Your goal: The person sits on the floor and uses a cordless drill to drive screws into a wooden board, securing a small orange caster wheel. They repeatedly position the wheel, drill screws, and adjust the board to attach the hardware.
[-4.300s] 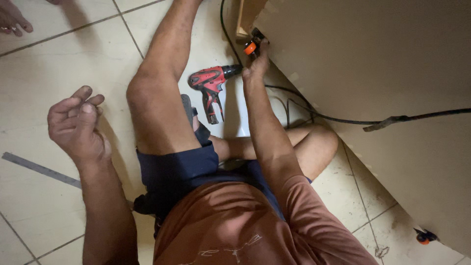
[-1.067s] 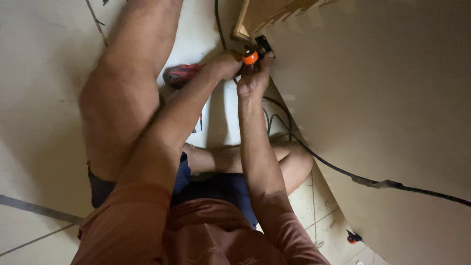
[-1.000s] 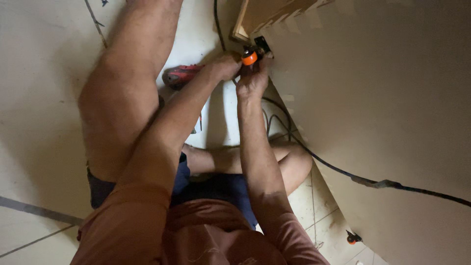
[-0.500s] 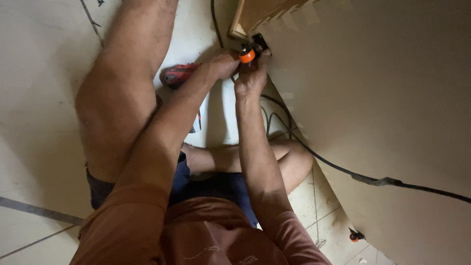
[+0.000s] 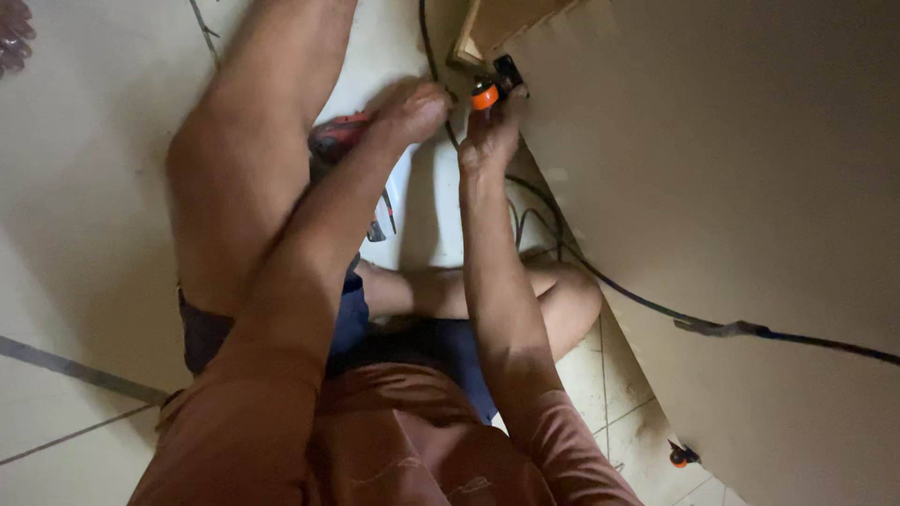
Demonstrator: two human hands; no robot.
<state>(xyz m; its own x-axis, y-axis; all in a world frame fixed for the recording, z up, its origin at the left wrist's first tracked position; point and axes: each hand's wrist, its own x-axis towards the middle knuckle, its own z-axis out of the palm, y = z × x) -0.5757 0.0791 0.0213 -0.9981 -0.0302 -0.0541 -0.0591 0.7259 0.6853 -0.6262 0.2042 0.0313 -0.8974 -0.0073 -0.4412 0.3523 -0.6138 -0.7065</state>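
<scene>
I sit on a tiled floor with a large tan board (image 5: 731, 187) leaning over my right side. A small orange-and-black clamp (image 5: 486, 92) sits on the board's upper corner. My right hand (image 5: 489, 139) reaches up from below and pinches the clamp's black body. My left hand (image 5: 414, 103) comes in from the left, its fingertips closed against the orange knob. A red power drill (image 5: 336, 139) lies on the floor behind my left forearm, mostly hidden.
A black cable (image 5: 656, 309) runs down across the board and off to the right. A second small orange clamp (image 5: 677, 456) lies on the tiles at lower right. A metal ruler (image 5: 75, 370) lies at left. Another person's hand (image 5: 13, 37) shows at the top left corner.
My left hand, held up free at the left 4.3 s ago, has reached across to the clamp. My right hand has stayed on the clamp; over the last second both barely shift.
</scene>
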